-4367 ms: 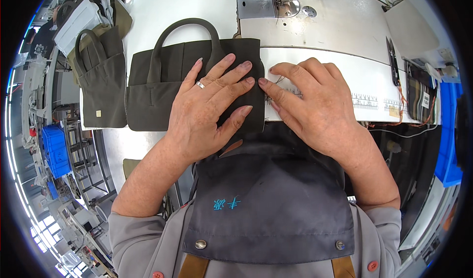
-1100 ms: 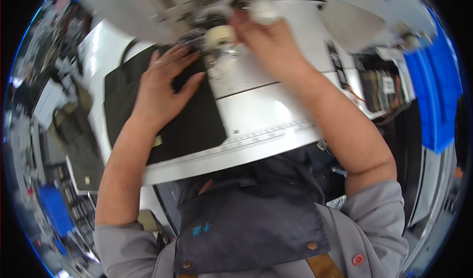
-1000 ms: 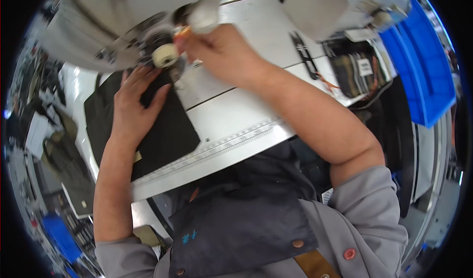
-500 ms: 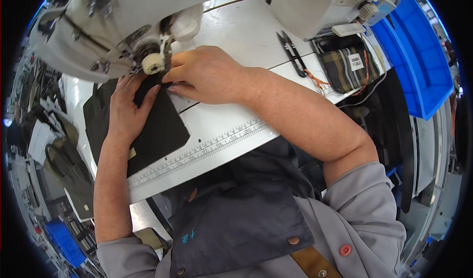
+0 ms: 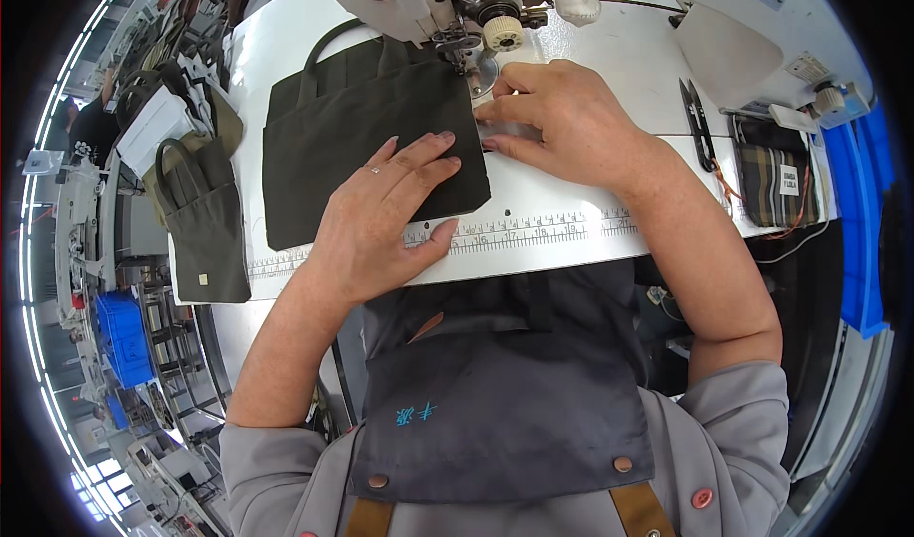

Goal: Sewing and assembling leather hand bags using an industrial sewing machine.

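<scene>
A flat dark green fabric bag [image 5: 371,128] with two loop handles lies on the white sewing table, its upper right edge beside the foot of the sewing machine [image 5: 466,23]. My left hand [image 5: 386,208] rests on the bag's lower right part, fingers stretched out and the thumb over the table's ruler strip. At the bag's right edge, close to the needle area, is my right hand [image 5: 566,123]. Its fingers are bent, with index finger and thumb near each other at the edge. What lies between those fingertips is too small to make out.
Another green bag [image 5: 205,223] lies at the table's left edge, beside a pile of fabric and white papers [image 5: 157,128]. To the right are black thread snips [image 5: 700,128] and a plaid pouch [image 5: 776,175]. Blue bins [image 5: 857,232] stand beyond the table's right end.
The view has swung left, showing more of the bag and the table. The bag now lies turned and spread flat. My left hand has moved from near the needle to the bag's lower part.
</scene>
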Action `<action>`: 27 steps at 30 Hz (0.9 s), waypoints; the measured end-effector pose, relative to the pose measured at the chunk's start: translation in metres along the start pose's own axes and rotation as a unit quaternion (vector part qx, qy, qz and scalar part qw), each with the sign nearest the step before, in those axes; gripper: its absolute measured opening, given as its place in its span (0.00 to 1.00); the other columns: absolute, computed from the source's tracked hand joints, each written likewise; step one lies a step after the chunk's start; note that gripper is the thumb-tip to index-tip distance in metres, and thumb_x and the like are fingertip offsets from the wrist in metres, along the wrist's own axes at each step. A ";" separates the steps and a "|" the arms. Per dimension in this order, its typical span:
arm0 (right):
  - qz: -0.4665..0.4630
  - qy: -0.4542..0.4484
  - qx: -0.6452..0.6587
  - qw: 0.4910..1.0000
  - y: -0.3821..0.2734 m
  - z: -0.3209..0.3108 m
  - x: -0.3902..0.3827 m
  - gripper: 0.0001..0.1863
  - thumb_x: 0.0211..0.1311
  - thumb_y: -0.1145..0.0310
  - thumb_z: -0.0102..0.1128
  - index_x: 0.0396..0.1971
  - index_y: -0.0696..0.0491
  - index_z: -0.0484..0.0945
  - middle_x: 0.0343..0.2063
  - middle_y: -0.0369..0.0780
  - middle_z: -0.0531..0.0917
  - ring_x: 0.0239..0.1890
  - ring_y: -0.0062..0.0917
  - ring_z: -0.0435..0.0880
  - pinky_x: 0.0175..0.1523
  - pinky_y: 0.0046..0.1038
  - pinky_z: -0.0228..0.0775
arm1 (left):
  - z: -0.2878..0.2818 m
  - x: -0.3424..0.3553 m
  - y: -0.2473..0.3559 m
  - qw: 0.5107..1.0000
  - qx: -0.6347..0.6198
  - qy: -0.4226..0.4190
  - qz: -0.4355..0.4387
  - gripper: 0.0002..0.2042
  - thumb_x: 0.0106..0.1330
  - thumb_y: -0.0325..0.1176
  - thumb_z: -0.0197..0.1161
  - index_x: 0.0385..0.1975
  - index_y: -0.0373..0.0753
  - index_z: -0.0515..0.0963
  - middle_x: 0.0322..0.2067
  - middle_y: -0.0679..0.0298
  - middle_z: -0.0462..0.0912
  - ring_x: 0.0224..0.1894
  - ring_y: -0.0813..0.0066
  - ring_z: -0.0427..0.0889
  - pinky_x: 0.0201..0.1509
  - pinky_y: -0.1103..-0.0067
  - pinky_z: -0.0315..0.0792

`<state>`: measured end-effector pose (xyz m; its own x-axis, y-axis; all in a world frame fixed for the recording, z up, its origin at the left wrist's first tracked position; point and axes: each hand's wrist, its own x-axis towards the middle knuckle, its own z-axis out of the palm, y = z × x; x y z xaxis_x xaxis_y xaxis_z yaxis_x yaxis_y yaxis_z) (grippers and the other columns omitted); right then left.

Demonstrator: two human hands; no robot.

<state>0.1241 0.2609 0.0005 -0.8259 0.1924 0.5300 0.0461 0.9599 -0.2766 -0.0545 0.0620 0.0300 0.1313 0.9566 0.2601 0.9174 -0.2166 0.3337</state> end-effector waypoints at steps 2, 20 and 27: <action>-0.009 -0.017 0.023 1.000 -0.001 0.000 0.000 0.12 0.56 0.60 0.73 0.38 0.48 0.89 0.33 0.36 0.82 0.36 0.35 0.85 0.42 0.38 0.76 | 0.001 0.000 -0.002 0.999 0.039 0.022 0.023 0.25 0.53 0.27 0.72 0.55 0.38 0.79 0.62 0.58 0.81 0.59 0.57 0.83 0.67 0.60 0.75; -0.018 0.050 0.006 0.999 -0.007 0.006 0.008 0.15 0.59 0.62 0.69 0.45 0.48 0.86 0.34 0.36 0.80 0.42 0.31 0.81 0.49 0.36 0.70 | -0.026 0.024 -0.020 0.946 -0.200 0.192 -0.168 0.16 0.75 0.39 0.67 0.34 0.27 0.81 0.21 0.73 0.70 0.27 0.87 0.62 0.30 0.84 0.60; -0.028 -0.008 -0.054 0.998 -0.006 0.009 0.008 0.15 0.54 0.66 0.70 0.43 0.49 0.87 0.33 0.36 0.78 0.40 0.30 0.79 0.44 0.34 0.67 | -0.022 0.021 -0.020 0.951 -0.210 0.161 -0.161 0.16 0.74 0.38 0.67 0.32 0.28 0.80 0.20 0.72 0.70 0.27 0.86 0.62 0.29 0.83 0.60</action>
<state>0.1121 0.2543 -0.0010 -0.8373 0.1361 0.5295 0.0599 0.9855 -0.1587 -0.0786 0.0826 0.0483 -0.3151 0.8915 0.3255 0.6515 -0.0462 0.7572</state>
